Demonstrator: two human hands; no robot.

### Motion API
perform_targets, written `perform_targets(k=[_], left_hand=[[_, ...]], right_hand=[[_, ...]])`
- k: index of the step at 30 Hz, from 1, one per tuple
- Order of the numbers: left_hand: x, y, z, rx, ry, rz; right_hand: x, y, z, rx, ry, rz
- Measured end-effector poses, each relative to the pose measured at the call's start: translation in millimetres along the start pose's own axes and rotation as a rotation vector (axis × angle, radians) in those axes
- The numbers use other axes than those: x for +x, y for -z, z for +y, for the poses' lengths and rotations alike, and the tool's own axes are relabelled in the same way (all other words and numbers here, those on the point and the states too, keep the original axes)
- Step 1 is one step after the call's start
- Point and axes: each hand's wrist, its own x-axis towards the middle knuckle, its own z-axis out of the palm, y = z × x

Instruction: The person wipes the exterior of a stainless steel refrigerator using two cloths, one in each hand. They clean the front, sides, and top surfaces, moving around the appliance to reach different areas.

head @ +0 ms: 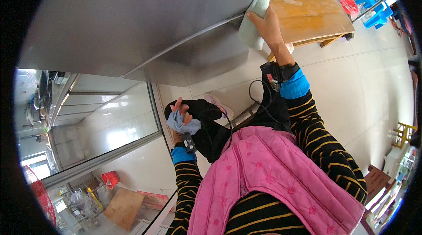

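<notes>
My right hand (268, 28) grips a folded pale green cloth (257, 4) against the right edge of a large grey metallic cabinet (138, 20), which looks like a refrigerator. The cloth lies across the end of the seam between the cabinet's upper panel and its lower panel (197, 58). Lower down, near my knee in black trousers (211, 113), my left hand (180, 109) holds a crumpled light blue cloth (184, 124), some fingers extended. Each wrist wears a strapped black device, the right one (272, 71) with a cable.
A worn wooden table (310, 14) stands just beyond my right hand. Blue plastic chairs (376, 14) are farther right. On my left is a metal-framed glass panel (115, 126), with a red bucket (110, 179) and a brown board (124, 208) below. Pale tiles (336, 80) cover the floor.
</notes>
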Motion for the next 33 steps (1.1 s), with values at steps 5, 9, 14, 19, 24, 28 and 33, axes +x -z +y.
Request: perform_targets(k=[5,9,14,19,24,28,33], left_hand=[[3,-5,1,0.081,0.029,0.18],[9,0,-3,0.009,0.086,0.258],[16,0,-19,-0.21,0.02,0.463],[17,-22,-30,-0.24,-0.053,0.648],[16,-58,-33,-0.158,-0.026,0.556],[13,-72,-30,-0.157,-0.058,0.405],[14,-53,-29,-0.219,-0.111,0.469]], right_hand=[[7,-3,7,-0.142,-0.03,-0.02],[5,-3,8,-0.211,-0.015,-0.008],[3,-2,11,0.002,-0.007,-0.049],[3,-8,17,0.158,-0.051,-0.074],[-2,-5,16,0.114,-0.038,-0.04],[-3,0,12,0.097,-0.003,-0.08],[-17,13,10,0.302,-0.013,-0.03]])
